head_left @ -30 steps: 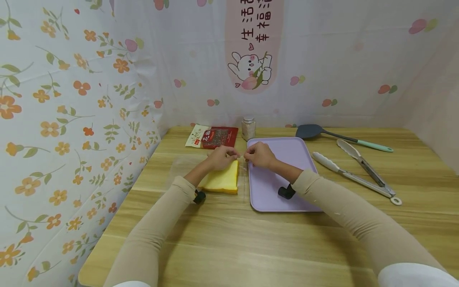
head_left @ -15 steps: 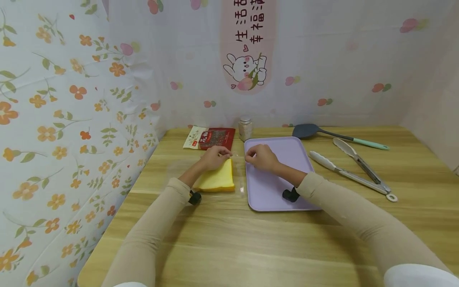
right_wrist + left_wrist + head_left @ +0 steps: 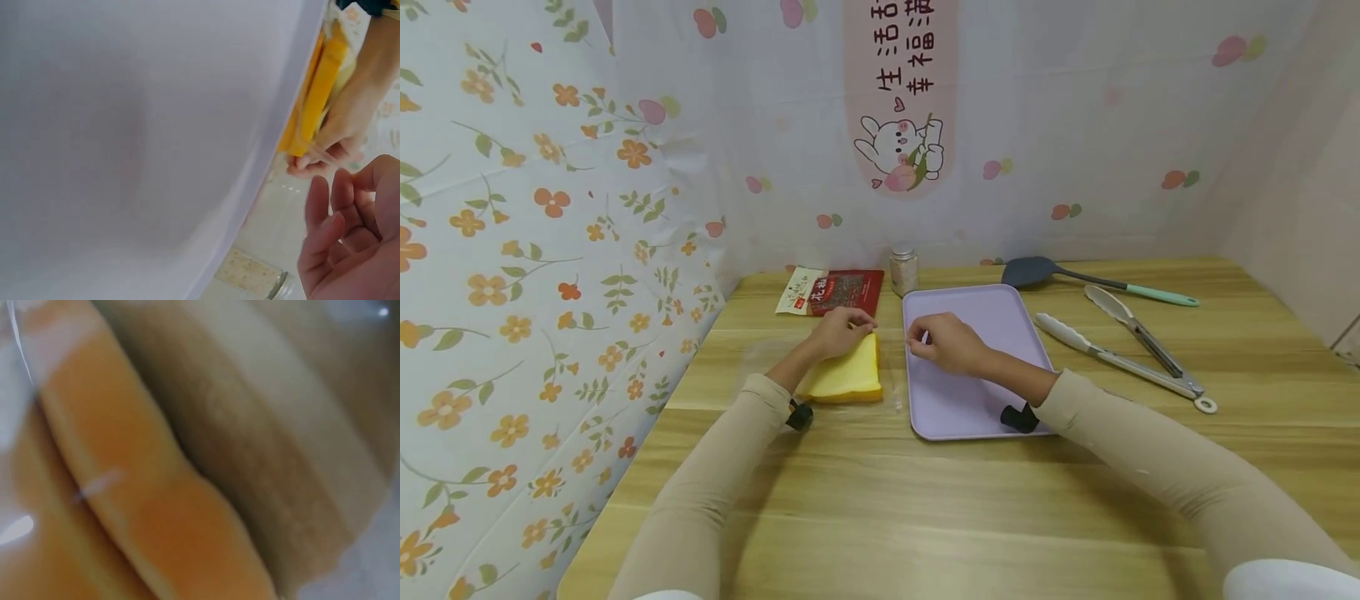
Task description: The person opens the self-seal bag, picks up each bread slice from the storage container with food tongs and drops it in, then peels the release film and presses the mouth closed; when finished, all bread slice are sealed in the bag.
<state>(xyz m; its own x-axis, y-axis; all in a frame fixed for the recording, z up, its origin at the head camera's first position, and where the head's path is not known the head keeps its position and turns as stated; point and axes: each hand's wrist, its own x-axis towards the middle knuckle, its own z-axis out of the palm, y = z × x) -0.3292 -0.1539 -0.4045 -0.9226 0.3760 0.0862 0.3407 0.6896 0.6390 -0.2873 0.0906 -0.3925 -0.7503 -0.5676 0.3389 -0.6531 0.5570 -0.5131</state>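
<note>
Yellow-edged bread slices (image 3: 844, 373) lie in a clear plastic bag (image 3: 898, 392) on the wooden table, left of the tray. My left hand (image 3: 842, 333) lies over the far part of the bread, its thumb and fingers pinching the bag at the far right corner. Over the tray's left edge, my right hand (image 3: 951, 343) has thumb and forefinger pressed together. In the right wrist view, a thin see-through strip of the plastic (image 3: 326, 156) runs between the two hands' fingertips. Close up in the left wrist view, the orange crust (image 3: 119, 425) shows through shiny film.
A lilac tray (image 3: 955, 417) sits right of the bread. Behind are a red seasoning packet (image 3: 850, 292) and a small glass jar (image 3: 904, 273). A dark spatula (image 3: 1033, 272) with a mint handle and metal tongs (image 3: 1138, 367) lie to the right.
My right hand has drawn away to the right, from beside my left hand to over the tray, widening the gap between them. The left hand stays at the bread.
</note>
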